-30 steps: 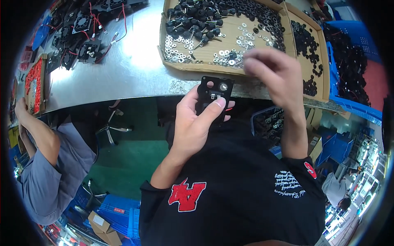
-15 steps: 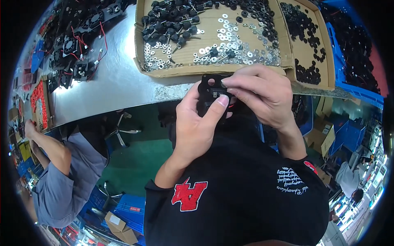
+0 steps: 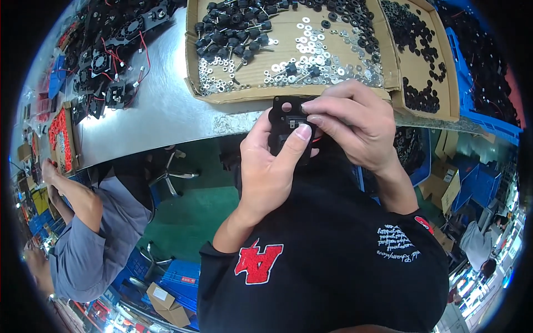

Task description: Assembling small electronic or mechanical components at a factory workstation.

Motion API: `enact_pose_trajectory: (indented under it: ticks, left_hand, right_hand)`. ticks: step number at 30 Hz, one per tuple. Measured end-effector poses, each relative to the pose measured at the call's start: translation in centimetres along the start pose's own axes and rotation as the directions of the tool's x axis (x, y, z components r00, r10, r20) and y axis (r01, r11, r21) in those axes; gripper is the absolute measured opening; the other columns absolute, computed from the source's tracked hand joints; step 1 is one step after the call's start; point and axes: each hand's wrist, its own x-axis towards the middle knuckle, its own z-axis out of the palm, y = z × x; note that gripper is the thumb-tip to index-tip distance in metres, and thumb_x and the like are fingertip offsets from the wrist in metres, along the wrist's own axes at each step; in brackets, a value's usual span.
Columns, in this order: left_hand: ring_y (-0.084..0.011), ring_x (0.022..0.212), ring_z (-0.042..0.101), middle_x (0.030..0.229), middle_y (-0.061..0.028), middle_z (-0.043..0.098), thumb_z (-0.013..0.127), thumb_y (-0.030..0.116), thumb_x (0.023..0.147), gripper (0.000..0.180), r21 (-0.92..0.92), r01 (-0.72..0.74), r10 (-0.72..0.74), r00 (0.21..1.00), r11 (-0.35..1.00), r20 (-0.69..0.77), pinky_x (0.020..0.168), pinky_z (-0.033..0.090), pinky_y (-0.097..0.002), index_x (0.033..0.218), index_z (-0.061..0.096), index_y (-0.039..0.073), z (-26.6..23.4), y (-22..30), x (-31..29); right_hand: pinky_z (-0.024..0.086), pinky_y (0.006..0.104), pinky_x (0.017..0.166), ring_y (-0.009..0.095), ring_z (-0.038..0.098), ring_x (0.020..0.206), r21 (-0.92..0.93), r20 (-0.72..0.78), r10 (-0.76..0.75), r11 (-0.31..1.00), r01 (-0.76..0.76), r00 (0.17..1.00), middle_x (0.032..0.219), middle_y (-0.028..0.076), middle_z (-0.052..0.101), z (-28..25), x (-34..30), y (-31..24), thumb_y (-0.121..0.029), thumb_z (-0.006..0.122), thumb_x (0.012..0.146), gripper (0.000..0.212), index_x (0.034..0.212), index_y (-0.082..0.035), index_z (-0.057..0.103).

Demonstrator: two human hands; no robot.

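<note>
My left hand [image 3: 269, 175] grips a black panel with a round hole [image 3: 279, 115], its thumb pressed on the face near some small metal terminals. The panel is held up just in front of the bench edge. At the panel's upper right part, my right hand [image 3: 361, 129] has its thumb and index finger pinched together. Whatever is between those fingertips is too small and covered to make out. A bit of red wire shows behind the panel, under the right fingers.
Beyond my hands, a cardboard tray [image 3: 239, 95] holds black knobs with metal stems, washers and nuts. Another cardboard tray [image 3: 452, 105] with black round parts adjoins it. Fan assemblies with red wires [image 3: 102, 61] lie on the metal bench [image 3: 161, 119]. A person [image 3: 102, 238] works at left.
The panel has tipped slightly, so more of its face and terminals show. My right fingers stay pinched at its upper right part. The whole view has shifted a little.
</note>
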Motion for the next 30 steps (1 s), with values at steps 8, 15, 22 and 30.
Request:
enact_pose_trajectory:
  ticks: [8,15,22,30]
  left_hand:
    - [-0.0102,0.089,0.061,0.100,-0.0057,0.063,0.059,0.010,0.095,0.029,0.050,-0.026,0.026,1.000,0.998,-0.011,0.073,0.056,-0.0262,0.120,0.052,-0.002,-0.1,-0.3,0.1]
    - [-0.0082,0.085,0.058,0.100,-0.0049,0.063,0.059,0.010,0.095,0.030,0.195,-0.171,0.180,0.983,0.966,-0.030,0.073,0.052,-0.0238,0.121,0.052,-0.004,-0.2,-0.5,0.0]
    - [-0.0089,0.087,0.057,0.103,-0.0064,0.063,0.060,0.008,0.094,0.035,0.472,-0.282,0.352,0.934,0.835,-0.065,0.076,0.050,-0.0237,0.124,0.050,-0.006,-0.5,-1.9,0.0]
    - [-0.0089,0.086,0.058,0.101,-0.0055,0.063,0.059,0.007,0.095,0.030,0.232,-0.098,0.106,0.994,0.968,-0.021,0.075,0.049,-0.0227,0.122,0.052,-0.005,-0.3,0.0,0.0]
  right_hand:
    - [0.053,0.0323,0.065,0.025,0.064,0.076,-0.338,0.005,-0.144,0.931,0.137,0.990,0.086,0.012,0.064,0.3,-0.4,-1.3,0.004,0.072,0.072,0.029,0.100,0.000,0.070]
    - [0.052,0.0332,0.062,0.026,0.064,0.074,-0.519,0.037,-0.209,0.832,0.197,0.977,0.086,0.011,0.064,0.8,-0.6,-1.8,0.001,0.072,0.071,0.029,0.099,0.003,0.066]
    - [0.048,0.0338,0.058,0.025,0.058,0.067,-0.545,0.058,0.010,0.838,0.023,0.998,0.077,0.010,0.058,1.5,-0.6,-2.5,-0.001,0.068,0.077,0.017,0.091,0.000,0.060]
    - [0.048,0.0337,0.058,0.026,0.059,0.068,-0.401,0.031,-0.053,0.914,0.061,0.998,0.078,0.010,0.059,1.2,-1.2,-1.5,-0.002,0.068,0.078,0.020,0.097,0.001,0.062]
